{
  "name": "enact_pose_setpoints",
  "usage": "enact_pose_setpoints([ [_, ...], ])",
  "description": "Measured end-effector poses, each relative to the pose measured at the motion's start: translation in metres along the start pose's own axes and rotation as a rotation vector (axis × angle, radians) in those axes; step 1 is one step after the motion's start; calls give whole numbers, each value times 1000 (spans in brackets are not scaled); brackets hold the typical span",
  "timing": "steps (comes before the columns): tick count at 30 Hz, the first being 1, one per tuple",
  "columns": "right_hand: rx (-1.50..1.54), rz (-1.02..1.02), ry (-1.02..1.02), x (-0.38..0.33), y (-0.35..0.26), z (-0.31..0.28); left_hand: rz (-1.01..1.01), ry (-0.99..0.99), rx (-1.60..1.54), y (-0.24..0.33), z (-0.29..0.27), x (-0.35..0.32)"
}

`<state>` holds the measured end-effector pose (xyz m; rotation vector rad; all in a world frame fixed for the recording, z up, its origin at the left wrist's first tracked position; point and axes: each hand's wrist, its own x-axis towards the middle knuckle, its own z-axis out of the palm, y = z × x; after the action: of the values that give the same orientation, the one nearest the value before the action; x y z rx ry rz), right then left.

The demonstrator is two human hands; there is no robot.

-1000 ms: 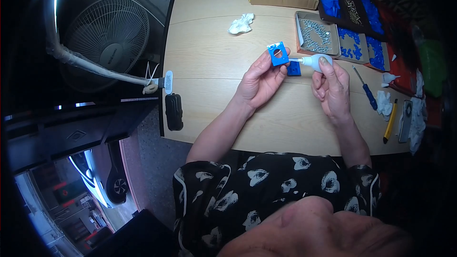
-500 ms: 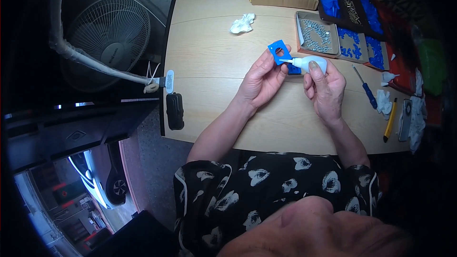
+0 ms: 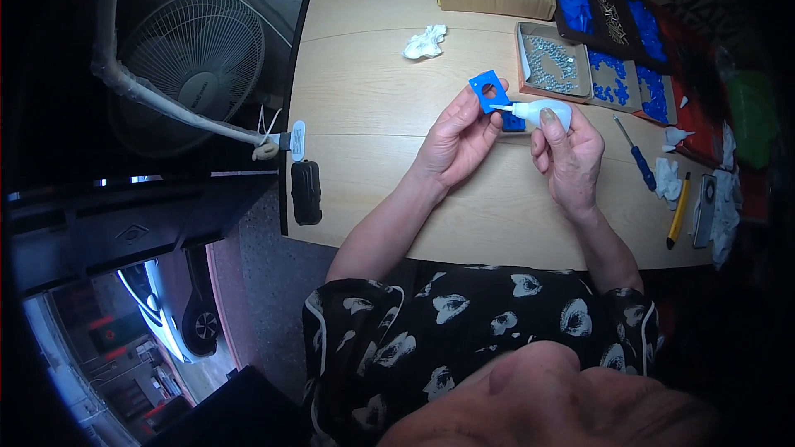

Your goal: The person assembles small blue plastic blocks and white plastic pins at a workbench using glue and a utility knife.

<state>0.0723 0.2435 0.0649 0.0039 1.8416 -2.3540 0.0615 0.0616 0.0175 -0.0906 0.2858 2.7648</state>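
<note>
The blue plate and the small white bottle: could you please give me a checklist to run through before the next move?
1. Left hand holds the blue plate by its edge: ok.
2. Right hand grips the white bottle: ok.
3. Bottle nozzle tip meets the plate beside its round hole: ok.
4. Anything coming out of the nozzle: cannot tell.
5. Second blue piece lies on the table under the bottle, within reach: ok.
6. Crumpled tissue lies apart from the hands: ok.

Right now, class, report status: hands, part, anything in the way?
Left hand grips blue plate. Right hand holds white bottle, nozzle at plate. Nothing between them.
</note>
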Motion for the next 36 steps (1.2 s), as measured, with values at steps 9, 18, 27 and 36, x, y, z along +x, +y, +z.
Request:
enact_pose_setpoints([
  [9,-52,-29,-12,1,-5,-3,-3,1,31,-2,0,1],
  [18,-63,-29,-10,2,-2,-4,-1,9,61,-3,-2,2],
  [27,328,190,-77,7,8,-13,-13,-33,13,-2,-6,2],
  [36,471,94,-25,-6,3,-85,-55,-45,-132,-4,-13,0],
])
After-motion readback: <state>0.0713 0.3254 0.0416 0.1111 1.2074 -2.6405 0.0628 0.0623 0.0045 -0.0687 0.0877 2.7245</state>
